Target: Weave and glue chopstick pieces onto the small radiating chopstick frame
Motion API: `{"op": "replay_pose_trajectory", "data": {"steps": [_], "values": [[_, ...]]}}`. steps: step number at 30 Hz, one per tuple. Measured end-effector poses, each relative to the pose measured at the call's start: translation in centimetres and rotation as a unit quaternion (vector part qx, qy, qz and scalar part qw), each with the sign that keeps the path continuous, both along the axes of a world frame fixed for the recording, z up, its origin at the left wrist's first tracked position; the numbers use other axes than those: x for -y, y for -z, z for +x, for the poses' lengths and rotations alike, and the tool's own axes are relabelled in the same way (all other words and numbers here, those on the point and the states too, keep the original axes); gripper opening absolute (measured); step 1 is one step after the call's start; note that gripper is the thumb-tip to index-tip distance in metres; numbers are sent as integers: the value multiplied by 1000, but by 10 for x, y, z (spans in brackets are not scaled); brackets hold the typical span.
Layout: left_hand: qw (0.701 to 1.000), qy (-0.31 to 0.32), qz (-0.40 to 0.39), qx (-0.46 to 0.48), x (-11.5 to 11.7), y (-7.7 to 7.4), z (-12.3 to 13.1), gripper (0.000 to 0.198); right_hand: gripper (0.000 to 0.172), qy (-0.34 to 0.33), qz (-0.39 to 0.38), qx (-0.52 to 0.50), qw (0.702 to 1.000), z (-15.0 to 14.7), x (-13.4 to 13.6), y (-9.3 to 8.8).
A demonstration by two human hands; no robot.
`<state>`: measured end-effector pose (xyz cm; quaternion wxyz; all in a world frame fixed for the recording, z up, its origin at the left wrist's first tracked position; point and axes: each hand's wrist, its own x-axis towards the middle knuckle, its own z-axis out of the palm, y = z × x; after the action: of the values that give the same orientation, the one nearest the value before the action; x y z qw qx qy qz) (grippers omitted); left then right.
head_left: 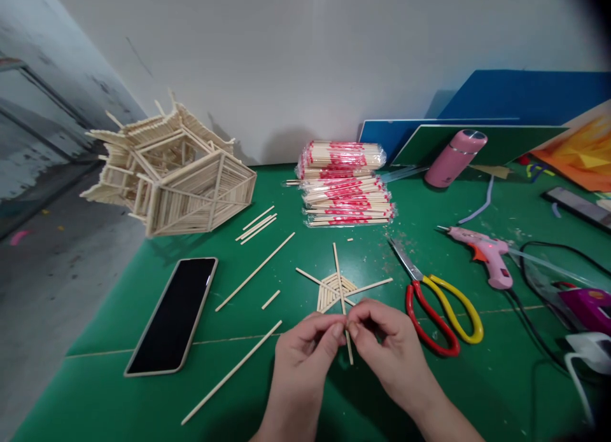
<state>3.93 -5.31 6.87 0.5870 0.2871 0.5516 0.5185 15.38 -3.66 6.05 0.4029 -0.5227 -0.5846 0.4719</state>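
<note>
A small web-like frame of thin wooden sticks (328,292) is in front of me, with long spokes crossing at its middle and short sticks laid in rows between some of them. My left hand (312,343) pinches at the near side of this frame, beside the spoke pointing towards me. From the other side my right hand (382,340) pinches at the same spot, thumb and forefinger nearly meeting the left ones. Whatever small piece lies between the fingertips is mostly hidden. To the right lie scissors (432,302) with one red and one yellow handle, blades apart.
Loose sticks (255,271) and a phone (172,316) lie at left, below a large stick-built model (200,194). Wrapped stick bundles (348,191) are stacked at the back. A pink glue gun (484,251), its cord and a pink bottle (456,159) stand right.
</note>
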Motion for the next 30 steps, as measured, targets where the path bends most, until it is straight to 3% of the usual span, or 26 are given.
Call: {"op": "replay_pose_trajectory", "data": {"steps": [4, 8, 11, 14, 18, 23, 30], "values": [[991, -2, -76, 112, -4, -1, 1, 14, 11, -6, -88, -148, 985, 0, -2, 0], [975, 1, -121, 186, -7, 3, 1, 13, 10, 17, -130, -241, 962, 2, -5, 0], [967, -4, -129, 218, -7, 6, 1, 13, 12, 43, -117, -232, 965, 6, -6, 2], [964, 3, -134, 231, -7, 8, 1, 13, 12, 29, -59, -121, 990, 9, -3, 2], [981, -4, -116, 157, -6, 8, 0, 14, 11, -7, 20, 15, 1000, 6, 2, 0], [1000, -10, -18, 15, -3, 5, -1, 14, 11, -6, 59, 62, 996, 3, 4, 1], [973, 52, 134, -180, 0, 7, -4, 19, 13, 5, 54, 85, 995, 3, 4, 3]]}}
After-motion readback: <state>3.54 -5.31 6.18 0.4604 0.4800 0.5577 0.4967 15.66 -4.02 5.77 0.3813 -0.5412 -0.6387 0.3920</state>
